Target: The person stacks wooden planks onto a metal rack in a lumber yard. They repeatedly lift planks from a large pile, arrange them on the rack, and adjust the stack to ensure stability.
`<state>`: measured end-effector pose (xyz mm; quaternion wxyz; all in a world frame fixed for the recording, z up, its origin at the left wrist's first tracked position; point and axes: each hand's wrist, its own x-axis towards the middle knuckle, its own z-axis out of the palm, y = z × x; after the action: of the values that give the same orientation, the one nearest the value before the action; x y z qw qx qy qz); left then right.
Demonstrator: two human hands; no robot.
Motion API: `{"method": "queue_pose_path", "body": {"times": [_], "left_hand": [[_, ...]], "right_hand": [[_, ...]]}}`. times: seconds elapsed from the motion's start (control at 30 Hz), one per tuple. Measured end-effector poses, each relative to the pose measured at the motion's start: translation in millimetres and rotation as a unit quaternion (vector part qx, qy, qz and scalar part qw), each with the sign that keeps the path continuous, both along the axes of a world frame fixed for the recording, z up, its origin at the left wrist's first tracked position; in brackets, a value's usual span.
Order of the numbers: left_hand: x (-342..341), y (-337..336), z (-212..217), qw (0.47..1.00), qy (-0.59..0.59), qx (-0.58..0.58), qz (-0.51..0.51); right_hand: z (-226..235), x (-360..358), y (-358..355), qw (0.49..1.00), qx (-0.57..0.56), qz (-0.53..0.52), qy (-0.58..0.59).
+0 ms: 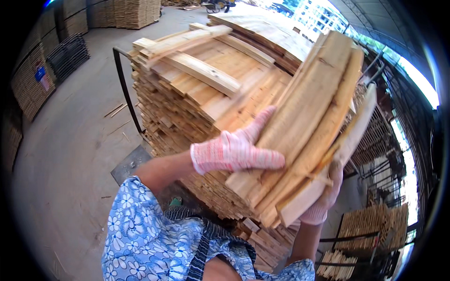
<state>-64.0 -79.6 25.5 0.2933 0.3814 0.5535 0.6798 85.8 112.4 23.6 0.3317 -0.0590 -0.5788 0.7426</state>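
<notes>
Several rough wooden boards point(304, 107) are bunched together, tilted over the right side of a tall stack of planks point(168, 117). My left hand point(239, 150), in a pink and white knit glove, grips the bundle's left edge, one digit lying across the top board. The outermost board point(347, 150), with a bark-stained edge, leans slightly apart from the others. My right hand point(328, 192), gloved too, is wrapped around that board's outer side near its lower end; the boards partly hide its fingers.
Loose wooden strips point(201, 70) lie across the stack's top. A black metal bar point(123, 89) stands at its left side. Below the bundle are more wood pieces point(269, 243). Further plank stacks point(370, 229) stand at right, others at far left. Scraps point(117, 110) litter the concrete floor.
</notes>
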Motion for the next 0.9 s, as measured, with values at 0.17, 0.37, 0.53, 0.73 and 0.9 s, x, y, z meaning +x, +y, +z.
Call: {"method": "queue_pose_path", "body": {"times": [0.17,0.37,0.53,0.73,0.9], "left_hand": [[-105.5,-69.6,81.1,0.999,0.033,-0.005,0.028],[-215.3,-115.5,107.9,0.844,0.245,-0.461,0.121],[-245.0,-155.7,97.3,0.810,0.300,-0.491,0.112],[-218.7,-120.8,105.7,0.696,0.419,-0.567,0.138],[-209.2,-74.0,89.8,0.734,0.526,-0.417,0.097]], "right_hand": [[60.8,-138.2,-48.7,0.970,-0.110,0.203,0.071],[44.0,-254.1,-3.6,0.944,0.093,0.139,-0.285],[34.2,-232.1,-24.3,0.947,0.164,0.082,-0.265],[54.8,-192.3,-47.1,0.947,0.126,0.056,-0.290],[32.2,-296.8,-42.1,0.818,0.408,-0.008,-0.405]]}}
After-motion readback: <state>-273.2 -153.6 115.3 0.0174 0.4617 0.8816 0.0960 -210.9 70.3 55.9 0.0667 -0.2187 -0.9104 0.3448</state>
